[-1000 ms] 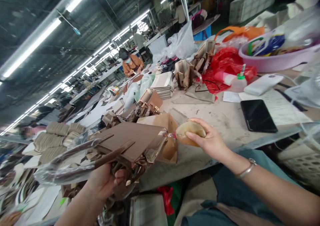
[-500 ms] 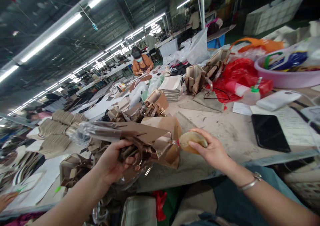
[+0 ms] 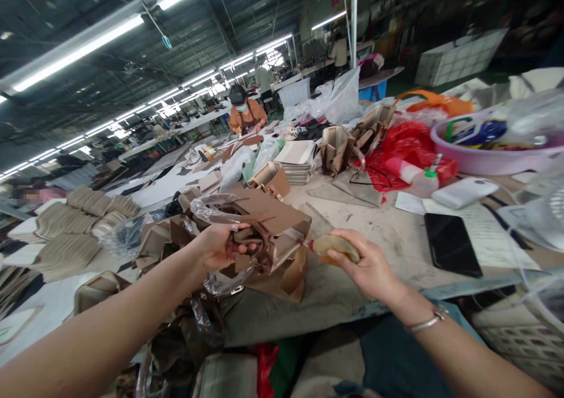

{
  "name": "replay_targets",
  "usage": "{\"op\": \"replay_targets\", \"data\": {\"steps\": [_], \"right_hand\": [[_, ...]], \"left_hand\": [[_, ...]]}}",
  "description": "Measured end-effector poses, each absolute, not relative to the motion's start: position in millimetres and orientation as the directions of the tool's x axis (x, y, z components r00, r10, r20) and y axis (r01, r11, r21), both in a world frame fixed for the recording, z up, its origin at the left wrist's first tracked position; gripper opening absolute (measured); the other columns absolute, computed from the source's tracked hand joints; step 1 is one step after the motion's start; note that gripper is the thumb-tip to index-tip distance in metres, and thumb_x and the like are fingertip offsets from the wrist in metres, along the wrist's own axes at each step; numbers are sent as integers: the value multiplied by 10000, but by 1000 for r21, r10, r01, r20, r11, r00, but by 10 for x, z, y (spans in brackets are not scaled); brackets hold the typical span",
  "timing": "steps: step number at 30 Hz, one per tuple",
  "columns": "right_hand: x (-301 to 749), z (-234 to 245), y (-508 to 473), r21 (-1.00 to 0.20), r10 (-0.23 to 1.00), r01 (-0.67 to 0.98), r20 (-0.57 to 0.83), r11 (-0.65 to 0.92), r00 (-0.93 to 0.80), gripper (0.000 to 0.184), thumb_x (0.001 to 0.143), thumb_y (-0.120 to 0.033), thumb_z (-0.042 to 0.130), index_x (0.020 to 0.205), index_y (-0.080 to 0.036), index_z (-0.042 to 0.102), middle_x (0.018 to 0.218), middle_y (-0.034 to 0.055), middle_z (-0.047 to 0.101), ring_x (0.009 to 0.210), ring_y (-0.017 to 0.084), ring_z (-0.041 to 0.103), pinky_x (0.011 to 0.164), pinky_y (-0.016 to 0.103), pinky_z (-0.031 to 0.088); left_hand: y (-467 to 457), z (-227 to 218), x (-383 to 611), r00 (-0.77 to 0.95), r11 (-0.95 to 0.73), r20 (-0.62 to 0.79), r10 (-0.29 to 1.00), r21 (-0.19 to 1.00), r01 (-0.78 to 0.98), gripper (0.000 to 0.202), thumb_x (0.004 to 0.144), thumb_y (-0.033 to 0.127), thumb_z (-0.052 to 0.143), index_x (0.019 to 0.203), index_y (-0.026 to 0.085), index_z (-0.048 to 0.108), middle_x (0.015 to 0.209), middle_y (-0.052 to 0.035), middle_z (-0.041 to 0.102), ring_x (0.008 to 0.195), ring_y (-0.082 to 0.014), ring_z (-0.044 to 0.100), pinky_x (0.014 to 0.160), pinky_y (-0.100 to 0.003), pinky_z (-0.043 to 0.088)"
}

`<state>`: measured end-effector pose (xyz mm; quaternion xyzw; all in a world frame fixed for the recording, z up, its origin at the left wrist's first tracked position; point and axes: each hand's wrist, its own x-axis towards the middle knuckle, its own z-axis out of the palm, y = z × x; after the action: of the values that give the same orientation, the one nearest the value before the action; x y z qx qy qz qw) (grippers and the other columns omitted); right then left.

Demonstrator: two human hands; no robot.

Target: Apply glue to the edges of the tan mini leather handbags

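My left hand is closed around the straps and folded parts of a brown handbag, lifted above the bench edge. Clear plastic wrap clings to the bag's straps. In my right hand is a soft yellowish squeeze bottle, lying on its side with its red-collared nozzle pointing left. The nozzle tip meets the edge of the bag's side panel; whether anything flows out is too small to see. A brown box-like piece is behind and below the bag.
Stacked beige panels lie at left, more brown bags at the back. To the right are a black phone, a white power bank, a pink-capped bottle and a purple basin. A co-worker sits farther back.
The view has shifted slightly to the right. The bag has turned in my left hand, and the plastic wrap that stretched out to the left is now bunched by the straps. The bottle stays at the bag's edge.
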<state>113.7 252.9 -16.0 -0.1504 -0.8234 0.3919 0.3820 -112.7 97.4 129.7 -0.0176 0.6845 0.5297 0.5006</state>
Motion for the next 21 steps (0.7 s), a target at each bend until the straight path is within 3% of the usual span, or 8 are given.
{"op": "replay_targets", "data": {"steps": [4, 11, 15, 18, 20, 21], "right_hand": [[1125, -173, 2587, -784, 594, -6, 476, 621, -649, 298, 824, -330, 558, 1108, -244, 534, 1038, 62, 632, 955, 215, 594, 830, 363, 489], [1097, -163, 2558, -717, 533, -41, 553, 696, -641, 276, 838, -281, 548, 1111, -249, 517, 1024, 69, 626, 966, 218, 577, 844, 386, 477], [1117, -143, 2533, -733, 597, -39, 582, 679, -552, 262, 817, -281, 573, 1075, -256, 539, 1013, 65, 620, 943, 225, 580, 847, 393, 485], [1188, -108, 2562, -871, 784, -77, 472, 485, -404, 338, 751, -310, 650, 1069, -248, 555, 1029, 55, 604, 912, 223, 584, 820, 382, 506], [1270, -94, 2600, -947, 910, -258, 271, 193, -313, 369, 733, -323, 661, 1076, -244, 550, 1019, 50, 603, 862, 211, 598, 733, 361, 543], [1319, -92, 2613, -922, 934, -388, 139, 0, -329, 351, 739, -329, 648, 1065, -239, 551, 989, 46, 608, 809, 194, 607, 655, 327, 557]], "left_hand": [[959, 1439, -1075, -521, 432, -637, 568, 769, -471, 77, 749, 136, 575, 752, 69, 613, 494, -53, 584, 289, -78, 444, 257, -143, 349], [876, 1513, -1091, -618, 398, -604, 503, 797, -455, 63, 717, 128, 607, 774, 100, 604, 588, -46, 620, 333, -63, 461, 268, -131, 348], [846, 1498, -1096, -600, 387, -608, 520, 794, -468, 34, 729, 129, 587, 756, 110, 578, 564, -44, 609, 322, -48, 424, 275, -125, 326], [837, 1486, -1082, -582, 355, -607, 541, 792, -496, 33, 739, 139, 574, 742, 109, 562, 547, -35, 592, 328, -52, 433, 279, -124, 321], [832, 1461, -1070, -580, 298, -595, 556, 794, -530, 36, 747, 144, 564, 749, 109, 555, 548, -31, 589, 335, -52, 441, 287, -122, 327], [829, 1442, -1060, -579, 259, -588, 565, 793, -552, 36, 753, 144, 556, 748, 109, 550, 550, -31, 590, 341, -52, 447, 299, -122, 340]]}}
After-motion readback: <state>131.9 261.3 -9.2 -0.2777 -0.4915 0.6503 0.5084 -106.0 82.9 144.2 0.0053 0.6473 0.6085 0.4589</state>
